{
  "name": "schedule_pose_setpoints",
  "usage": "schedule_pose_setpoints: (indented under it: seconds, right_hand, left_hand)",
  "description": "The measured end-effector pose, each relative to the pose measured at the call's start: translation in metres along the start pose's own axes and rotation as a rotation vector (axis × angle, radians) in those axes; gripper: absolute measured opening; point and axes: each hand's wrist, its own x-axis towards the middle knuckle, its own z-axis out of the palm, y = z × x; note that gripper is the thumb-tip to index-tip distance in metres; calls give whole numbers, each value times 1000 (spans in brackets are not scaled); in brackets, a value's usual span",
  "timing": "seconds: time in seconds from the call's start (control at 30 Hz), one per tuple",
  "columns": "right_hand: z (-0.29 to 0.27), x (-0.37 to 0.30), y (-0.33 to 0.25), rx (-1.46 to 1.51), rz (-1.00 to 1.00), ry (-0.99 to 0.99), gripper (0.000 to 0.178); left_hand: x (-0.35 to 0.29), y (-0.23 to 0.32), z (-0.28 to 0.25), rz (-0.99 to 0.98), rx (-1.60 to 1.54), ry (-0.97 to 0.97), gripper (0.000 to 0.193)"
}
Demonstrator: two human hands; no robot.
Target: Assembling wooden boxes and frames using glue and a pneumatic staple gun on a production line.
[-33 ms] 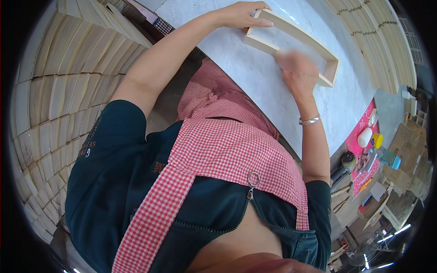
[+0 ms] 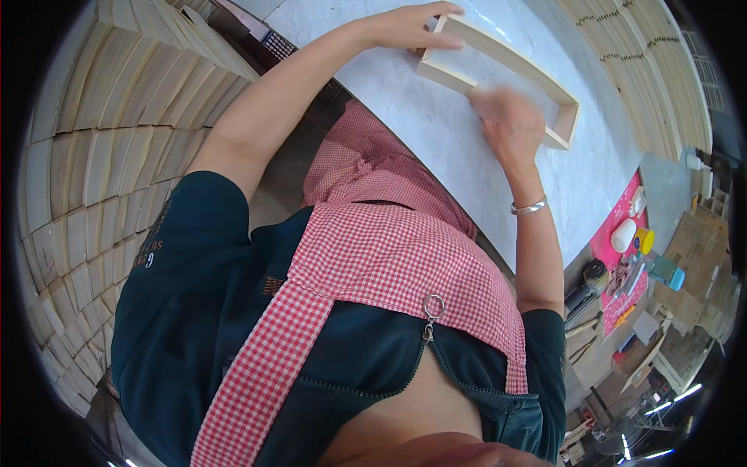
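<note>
Where right hand (image 2: 511,123) blurs, wooden frame (image 2: 510,57) part-hidden, contact unclear

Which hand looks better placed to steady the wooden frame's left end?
Likely the left hand: its thumb reaches across that end of the wooden frame, while the right hand is at the near long side.

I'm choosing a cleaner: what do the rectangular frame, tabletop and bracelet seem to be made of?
Rectangular frame: likely wood, by its pale tan colour; matte and seemingly unvarnished.
Tabletop: smooth-looking, white with faint grey marbling and a slight sheen; stone or an imitation, I cannot tell.
Bracelet: probably metal, polished, judging by its silver colour and bright highlights.
</note>
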Motion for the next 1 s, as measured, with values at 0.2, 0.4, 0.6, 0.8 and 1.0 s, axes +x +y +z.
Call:
schedule_pose_setpoints:
  seconds: [0.2,0.4,0.6,0.8,1.0]
  right_hand:
    - [-2,4,-1,-6,21,-106,23]
    - [-2,37,-39,374,-274,51,36]
    - [18,43,-46,481,-329,-41,35]
    - [-1,64,-52,633,-269,-158,28]
    - [57,216,-90,720,-351,-127,15]
  left_hand:
    - [-24,-6,-11,99,-57,-12,80]
    - [-24,5,-18,74,105,19,96]
    - [-18,-6,-10,232,6,28,91]
    - [-28,2,-9,81,-110,-33,99]
    - [-23,-20,4,-22,-14,-71,95]
